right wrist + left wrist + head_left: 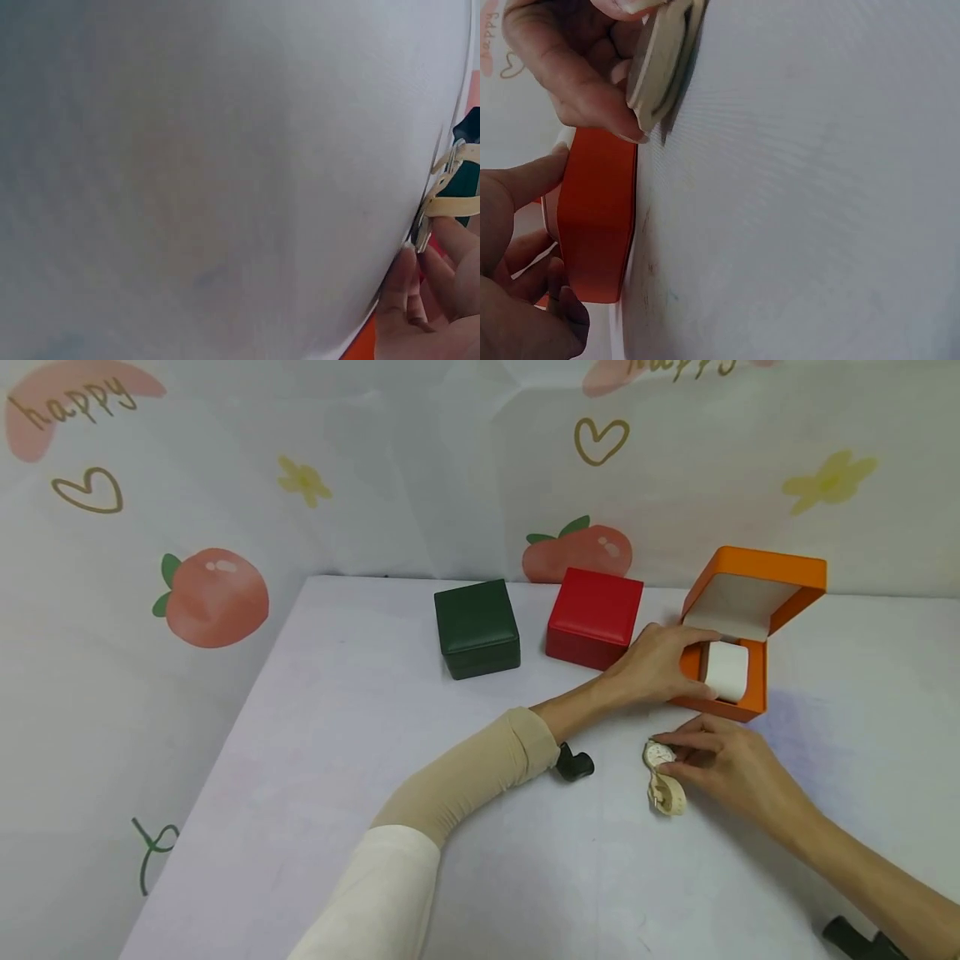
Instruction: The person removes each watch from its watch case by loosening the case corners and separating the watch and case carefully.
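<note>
An orange watch box stands with its lid raised at the right, a white cushion inside it. Over its left side reaches my left hand, pinching the cushion between finger and thumb. The left wrist view shows that thumb at the rim of the orange box. In front of the box, my right hand pinches a watch by its round case. The watch has a pale dial and a cream strap, which curls toward the front. In the right wrist view the strap loops above the fingers.
A closed red box sits left of the orange one, near my left wrist. Further left is a closed dark green box. A black piece shows beside my left sleeve. Behind the table hangs a printed white backdrop.
</note>
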`<state>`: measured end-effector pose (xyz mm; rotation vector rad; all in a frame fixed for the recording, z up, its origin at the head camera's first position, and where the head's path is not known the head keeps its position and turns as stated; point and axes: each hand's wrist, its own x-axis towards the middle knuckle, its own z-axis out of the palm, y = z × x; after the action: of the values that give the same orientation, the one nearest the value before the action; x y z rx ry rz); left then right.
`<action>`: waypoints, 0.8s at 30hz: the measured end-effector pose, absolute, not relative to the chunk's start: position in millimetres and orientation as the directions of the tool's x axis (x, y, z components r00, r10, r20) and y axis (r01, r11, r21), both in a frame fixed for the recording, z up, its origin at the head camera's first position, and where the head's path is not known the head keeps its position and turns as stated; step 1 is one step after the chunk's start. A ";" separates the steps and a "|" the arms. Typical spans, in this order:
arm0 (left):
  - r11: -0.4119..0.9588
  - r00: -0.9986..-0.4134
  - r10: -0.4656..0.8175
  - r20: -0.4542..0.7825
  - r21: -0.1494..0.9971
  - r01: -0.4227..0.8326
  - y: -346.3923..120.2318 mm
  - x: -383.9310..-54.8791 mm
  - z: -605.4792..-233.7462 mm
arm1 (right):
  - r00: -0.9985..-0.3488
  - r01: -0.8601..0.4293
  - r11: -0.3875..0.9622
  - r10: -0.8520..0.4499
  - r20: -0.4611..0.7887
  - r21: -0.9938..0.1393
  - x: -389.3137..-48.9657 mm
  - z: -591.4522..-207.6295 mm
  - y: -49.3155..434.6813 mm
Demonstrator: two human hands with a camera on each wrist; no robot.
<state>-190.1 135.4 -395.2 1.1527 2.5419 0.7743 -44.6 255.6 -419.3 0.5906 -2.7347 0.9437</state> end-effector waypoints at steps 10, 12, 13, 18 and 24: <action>0.530 -0.655 0.755 0.009 0.579 0.619 134.7 -189.8 -396.1 | -0.932 -0.358 0.742 -0.245 0.268 -0.567 -43.5 -419.5 252.1; 0.548 -0.671 0.742 -0.004 0.580 0.603 135.5 -189.7 -396.8 | -0.937 -0.346 0.744 -0.238 0.257 -0.571 -44.0 -420.3 252.0; 0.555 -0.677 0.735 -0.010 0.583 0.593 136.0 -189.8 -397.2 | -0.939 -0.341 0.746 -0.236 0.251 -0.572 -44.2 -420.6 252.0; 0.557 -0.692 0.721 -0.016 0.607 0.566 138.0 -190.5 -399.7 | -0.952 -0.306 0.745 -0.221 0.213 -0.593 -44.9 -422.8 253.4; 0.551 -0.686 0.727 -0.010 0.605 0.575 136.6 -191.8 -401.1 | -0.962 -0.272 0.726 -0.211 0.172 -0.631 -46.8 -424.9 256.2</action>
<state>-191.8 136.6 -401.1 1.0855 2.5290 0.8464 -46.8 256.2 -424.9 0.3972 -2.8360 1.0582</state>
